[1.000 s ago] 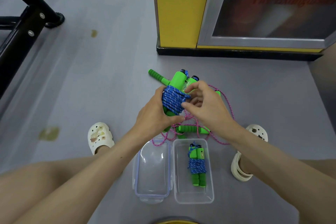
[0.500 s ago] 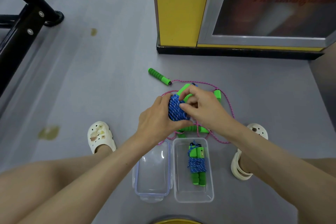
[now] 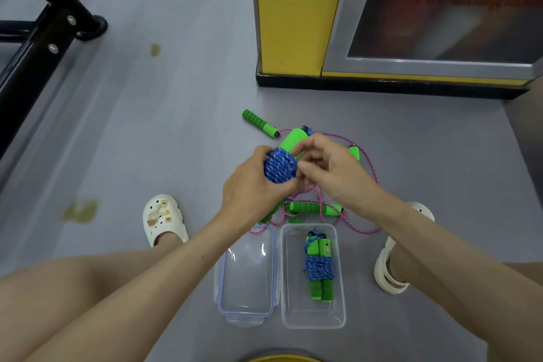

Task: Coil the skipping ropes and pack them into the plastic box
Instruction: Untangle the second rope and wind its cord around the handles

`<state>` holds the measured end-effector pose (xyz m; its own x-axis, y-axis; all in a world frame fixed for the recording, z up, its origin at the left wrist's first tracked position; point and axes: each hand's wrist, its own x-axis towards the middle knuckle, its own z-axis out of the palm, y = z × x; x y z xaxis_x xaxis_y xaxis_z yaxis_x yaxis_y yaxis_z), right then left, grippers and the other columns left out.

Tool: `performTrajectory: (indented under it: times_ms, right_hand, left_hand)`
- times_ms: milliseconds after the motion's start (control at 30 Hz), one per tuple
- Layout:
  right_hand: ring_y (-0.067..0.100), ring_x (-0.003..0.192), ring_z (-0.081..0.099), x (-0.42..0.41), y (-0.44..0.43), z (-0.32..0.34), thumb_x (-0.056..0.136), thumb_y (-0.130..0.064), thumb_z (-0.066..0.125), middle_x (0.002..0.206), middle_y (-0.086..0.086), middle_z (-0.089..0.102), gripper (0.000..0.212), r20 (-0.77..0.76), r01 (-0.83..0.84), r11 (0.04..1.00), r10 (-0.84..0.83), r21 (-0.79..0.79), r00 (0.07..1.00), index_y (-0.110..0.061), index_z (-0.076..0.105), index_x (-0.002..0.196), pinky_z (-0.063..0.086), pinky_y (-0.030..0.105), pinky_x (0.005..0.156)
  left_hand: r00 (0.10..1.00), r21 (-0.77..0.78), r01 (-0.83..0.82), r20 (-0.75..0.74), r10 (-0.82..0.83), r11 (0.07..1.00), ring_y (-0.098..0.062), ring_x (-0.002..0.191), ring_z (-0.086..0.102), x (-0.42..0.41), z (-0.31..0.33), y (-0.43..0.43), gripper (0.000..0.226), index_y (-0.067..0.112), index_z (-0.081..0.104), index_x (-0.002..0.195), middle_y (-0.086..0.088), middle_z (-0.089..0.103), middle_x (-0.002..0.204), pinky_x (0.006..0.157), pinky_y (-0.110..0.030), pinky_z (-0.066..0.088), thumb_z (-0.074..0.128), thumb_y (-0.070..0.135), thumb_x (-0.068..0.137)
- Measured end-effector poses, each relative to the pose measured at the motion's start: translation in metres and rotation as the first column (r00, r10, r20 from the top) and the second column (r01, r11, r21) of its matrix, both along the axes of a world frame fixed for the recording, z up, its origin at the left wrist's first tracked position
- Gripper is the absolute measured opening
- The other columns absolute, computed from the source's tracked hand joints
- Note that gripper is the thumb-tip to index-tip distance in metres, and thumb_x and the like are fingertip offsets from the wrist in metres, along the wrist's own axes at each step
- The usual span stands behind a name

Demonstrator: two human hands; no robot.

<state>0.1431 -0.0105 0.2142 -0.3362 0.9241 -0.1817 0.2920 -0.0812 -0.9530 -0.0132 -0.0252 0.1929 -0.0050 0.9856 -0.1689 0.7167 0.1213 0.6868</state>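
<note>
Your left hand (image 3: 249, 188) gripped the blue rope bundle (image 3: 279, 166), wound round its green handles (image 3: 295, 139), above the floor (image 3: 176, 126). Your right hand (image 3: 332, 167) pinched at the bundle's right side. Beneath them lay the loose pink rope (image 3: 370, 161). Nearer you, the plastic box (image 3: 313, 322) held another coiled blue rope (image 3: 318, 267), with its lid (image 3: 246, 273) just beside it on the left.

Red lettering on framed poster (image 3: 458, 0), blurred, nothing readable
</note>
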Motion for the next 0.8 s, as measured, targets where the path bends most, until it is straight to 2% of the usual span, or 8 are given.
performTrajectory:
  times_ms: [67, 133, 200, 300, 433, 533, 667, 800]
  right_hand:
    - [0.013, 0.078, 0.064, 0.003, 0.001, 0.003, 0.090, 0.008, 0.048, 0.082, 0.005, 0.067, 0.025, -0.045, 0.033, 0.999, -0.032, 0.027, 0.998, -0.014, 0.055, 0.098, 0.053, 0.024, 0.077]
    - [0.014, 0.083, 0.065, 0.005, 0.002, 0.002, 0.089, 0.007, 0.052, 0.084, 0.001, 0.067, 0.025, 0.023, 0.100, 0.985, -0.105, 0.141, 0.994, -0.018, 0.057, 0.092, 0.053, 0.025, 0.079]
    - [0.008, 0.078, 0.062, 0.006, 0.002, 0.000, 0.086, 0.000, 0.061, 0.081, -0.007, 0.064, 0.021, 0.155, 0.124, 0.958, -0.168, 0.257, 0.974, -0.020, 0.059, 0.087, 0.051, 0.021, 0.072]
    - [0.002, 0.069, 0.056, 0.003, -0.001, -0.004, 0.080, -0.007, 0.071, 0.077, -0.008, 0.062, 0.016, 0.271, 0.056, 0.952, -0.142, 0.301, 0.952, -0.019, 0.064, 0.086, 0.044, 0.010, 0.064]
    - [0.001, 0.069, 0.050, -0.003, -0.006, -0.009, 0.078, -0.011, 0.074, 0.081, -0.003, 0.059, 0.020, 0.356, 0.005, 0.905, -0.172, 0.425, 0.918, -0.010, 0.067, 0.096, 0.039, 0.006, 0.066]
    - [0.005, 0.067, 0.051, -0.004, -0.004, -0.008, 0.076, -0.010, 0.075, 0.080, 0.001, 0.060, 0.025, 0.342, 0.013, 0.879, -0.199, 0.476, 0.919, -0.005, 0.069, 0.100, 0.038, 0.005, 0.066]
    - [0.003, 0.066, 0.049, -0.004, -0.002, -0.008, 0.074, -0.005, 0.076, 0.079, -0.002, 0.056, 0.021, 0.293, 0.022, 0.862, -0.196, 0.507, 0.936, -0.002, 0.071, 0.094, 0.037, 0.003, 0.068]
    - [-0.001, 0.070, 0.049, -0.004, 0.001, -0.010, 0.080, -0.004, 0.068, 0.080, 0.002, 0.057, 0.019, 0.263, 0.015, 0.865, -0.169, 0.502, 0.950, -0.001, 0.073, 0.099, 0.039, 0.006, 0.069]
  left_hand:
    - [0.994, -0.035, -0.062, 0.093, 0.065, 0.997, -0.012, 0.088, 0.062, -0.002, 0.002, 0.004, 0.071, 0.028, 0.048, 0.116, 0.015, 0.059, 0.091, 0.079, -0.039, 0.053, 0.073, 0.065, 0.061]
    - [0.979, -0.057, -0.113, 0.162, 0.121, 0.992, -0.012, 0.090, 0.062, -0.002, 0.003, 0.007, 0.072, 0.031, 0.047, 0.113, 0.020, 0.056, 0.089, 0.082, -0.041, 0.054, 0.070, 0.066, 0.054]
    - [0.965, -0.069, -0.145, 0.212, 0.156, 0.987, -0.012, 0.090, 0.062, -0.002, 0.003, 0.008, 0.068, 0.034, 0.046, 0.109, 0.022, 0.055, 0.089, 0.083, -0.042, 0.054, 0.070, 0.065, 0.053]
    - [0.935, -0.103, -0.173, 0.297, 0.196, 0.980, -0.011, 0.087, 0.064, -0.002, 0.001, 0.008, 0.065, 0.033, 0.049, 0.107, 0.016, 0.059, 0.090, 0.081, -0.041, 0.055, 0.075, 0.061, 0.054]
    - [0.855, -0.184, -0.183, 0.456, 0.249, 0.966, -0.008, 0.080, 0.066, -0.002, 0.001, 0.006, 0.054, 0.025, 0.054, 0.110, 0.007, 0.063, 0.092, 0.073, -0.026, 0.057, 0.084, 0.037, 0.067]
    - [0.854, -0.165, -0.172, 0.467, 0.230, 0.971, -0.011, 0.084, 0.067, -0.002, 0.001, 0.005, 0.048, 0.025, 0.053, 0.112, 0.008, 0.063, 0.093, 0.074, -0.027, 0.057, 0.079, 0.037, 0.073]
    - [0.846, -0.171, -0.146, 0.490, 0.212, 0.974, -0.012, 0.086, 0.067, 0.000, -0.004, 0.002, 0.044, 0.020, 0.053, 0.119, 0.008, 0.064, 0.094, 0.075, -0.027, 0.056, 0.071, 0.036, 0.082]
    - [0.841, -0.182, -0.123, 0.504, 0.200, 0.976, -0.012, 0.087, 0.066, 0.001, -0.006, 0.001, 0.045, 0.018, 0.051, 0.120, 0.002, 0.065, 0.098, 0.075, -0.026, 0.055, 0.066, 0.041, 0.083]
